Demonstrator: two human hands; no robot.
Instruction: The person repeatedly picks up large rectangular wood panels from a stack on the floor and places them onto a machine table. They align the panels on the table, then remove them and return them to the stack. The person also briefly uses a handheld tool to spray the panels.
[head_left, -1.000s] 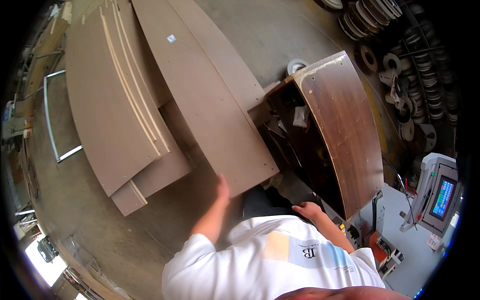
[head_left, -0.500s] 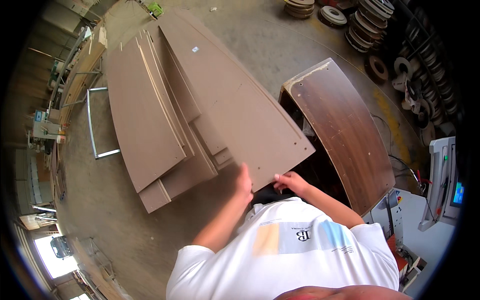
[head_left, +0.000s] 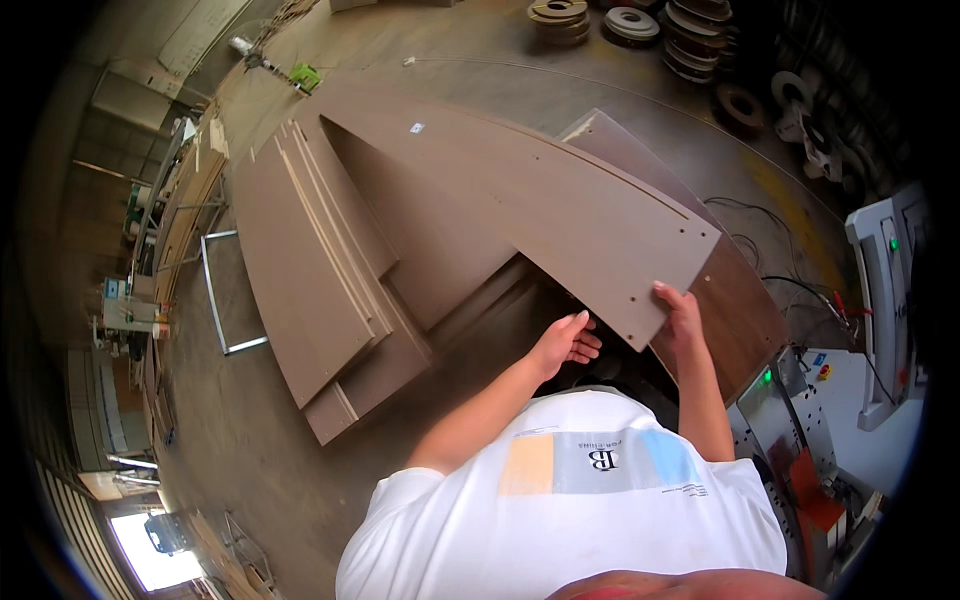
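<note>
A long brown board with drilled holes reaches away from me, its near end raised over a dark woodgrain panel. My right hand grips the near end, thumb on top and fingers underneath, out of sight. By the board's left edge is my left hand; its thumb points up at the edge and its fingers are loosely bent and apart, with nothing visible in them. Under the board's left side lies another brown board.
Stacked brown boards lie at the left, beside a metal frame. Rolls of edge banding stand at the far right. A machine with a screen stands close on my right, with loose cables near it.
The top board's near end has swung right across the woodgrain panel, uncovering the board beneath. My right hand has moved right with it; my left hand has also shifted right.
</note>
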